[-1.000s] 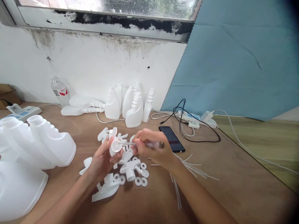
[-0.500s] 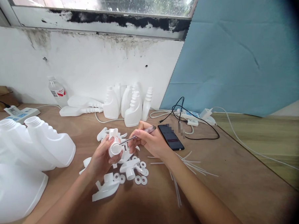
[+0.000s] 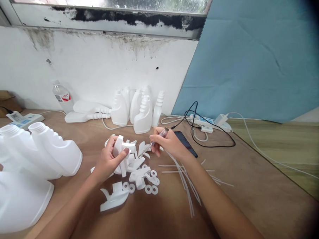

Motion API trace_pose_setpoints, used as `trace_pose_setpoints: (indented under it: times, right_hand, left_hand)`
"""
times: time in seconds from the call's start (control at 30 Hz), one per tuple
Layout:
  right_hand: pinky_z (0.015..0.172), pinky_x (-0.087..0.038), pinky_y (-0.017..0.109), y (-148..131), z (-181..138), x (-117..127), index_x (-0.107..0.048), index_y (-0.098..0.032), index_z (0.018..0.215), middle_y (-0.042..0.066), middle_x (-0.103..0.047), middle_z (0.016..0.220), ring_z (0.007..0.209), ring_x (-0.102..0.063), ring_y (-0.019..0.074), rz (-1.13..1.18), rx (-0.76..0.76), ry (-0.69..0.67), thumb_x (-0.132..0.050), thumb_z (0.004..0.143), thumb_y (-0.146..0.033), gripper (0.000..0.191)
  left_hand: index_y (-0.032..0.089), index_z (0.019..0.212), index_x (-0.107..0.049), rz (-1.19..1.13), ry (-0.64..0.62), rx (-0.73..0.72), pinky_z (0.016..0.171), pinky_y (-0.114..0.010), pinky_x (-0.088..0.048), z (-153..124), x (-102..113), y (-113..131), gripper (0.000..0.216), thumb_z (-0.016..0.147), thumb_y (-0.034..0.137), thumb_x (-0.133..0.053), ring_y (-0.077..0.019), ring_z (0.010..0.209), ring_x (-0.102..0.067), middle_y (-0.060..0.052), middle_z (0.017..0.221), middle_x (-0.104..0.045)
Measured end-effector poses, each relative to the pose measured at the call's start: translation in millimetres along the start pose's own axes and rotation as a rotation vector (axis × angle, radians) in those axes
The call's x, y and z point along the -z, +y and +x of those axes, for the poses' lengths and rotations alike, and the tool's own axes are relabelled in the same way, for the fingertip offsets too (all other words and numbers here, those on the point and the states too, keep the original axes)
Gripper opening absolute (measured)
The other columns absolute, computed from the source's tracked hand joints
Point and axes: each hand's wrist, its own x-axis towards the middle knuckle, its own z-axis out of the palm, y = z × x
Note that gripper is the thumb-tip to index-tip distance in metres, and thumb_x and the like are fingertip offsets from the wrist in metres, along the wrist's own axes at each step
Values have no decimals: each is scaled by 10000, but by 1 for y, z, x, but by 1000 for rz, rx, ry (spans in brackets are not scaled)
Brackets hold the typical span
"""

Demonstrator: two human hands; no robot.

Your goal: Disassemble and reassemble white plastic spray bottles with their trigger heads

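My left hand (image 3: 110,157) is closed around a white spray trigger head (image 3: 120,146), held over a pile of similar white plastic parts. In my right hand (image 3: 163,142) is a screwdriver (image 3: 163,132) with a clear handle, its shaft slanting down and left toward the pile. The tip is a little apart from the spray trigger head. Below my left hand lies another trigger head (image 3: 115,199) on the table. Several white washers (image 3: 151,189) rest right of it. Thin white tubes (image 3: 187,188) fan out beneath my right forearm.
Large white bottles (image 3: 55,148) stand at the left, and smaller ones (image 3: 143,115) by the wall. A phone (image 3: 185,143) lies beyond my right wrist. Power strips (image 3: 209,122) and cables sit at the back right. A water bottle (image 3: 62,97) leans near the wall.
My left hand has turned the spray trigger head, so its round opening no longer faces me. The screwdriver has drawn away from it to the right, its tip lower.
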Motion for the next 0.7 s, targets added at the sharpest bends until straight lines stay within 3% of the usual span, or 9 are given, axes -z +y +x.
trace_pose_setpoints:
  times: [0.13, 0.3, 0.4, 0.53, 0.7]
  right_hand:
    - [434, -349, 189, -16, -9, 7, -489, -189, 716, -65, -534, 481, 368, -450, 76, -415, 8, 6, -503, 861, -295, 181]
    - [522, -322, 222, -14, -16, 7, -625, -180, 745, 24, -648, 693, 583, -567, 130, -1090, -126, -192, -511, 848, -231, 162]
    - [549, -322, 233, 0, -17, -2, -658, -168, 781, 75, -678, 804, 705, -607, 177, -1156, -180, -277, -559, 769, -134, 105]
    - [611, -367, 242, 14, -16, -15, -681, -140, 874, 136, -681, 971, 895, -622, 240, -1178, -239, -373, -575, 702, -59, 217]
    - [694, -406, 226, 15, -13, -14, -691, -169, 941, 97, -689, 1004, 943, -628, 211, -1126, -249, -448, -572, 706, -53, 288]
  left_hand:
    - [230, 924, -607, 166, 101, -87, 547, -227, -307, 5, 6, 0, 253, 706, 265, -729, -158, 653, -454, -6, 801, -580]
    - [236, 923, -604, 427, 159, -112, 634, -268, -354, 15, 18, -7, 250, 703, 287, -712, -212, 744, -521, -35, 922, -613]
    - [232, 964, -581, 566, 143, -138, 709, -305, -385, 20, 23, -20, 238, 757, 326, -651, -254, 834, -563, -57, 964, -626]
    - [214, 1062, -554, 802, 141, -124, 768, -361, -412, 24, 26, -40, 273, 820, 339, -535, -301, 937, -581, -98, 1034, -623]
    - [179, 1143, -533, 818, 125, -108, 907, -416, -410, 26, 28, -43, 371, 785, 274, -520, -314, 1058, -561, -121, 1154, -609]
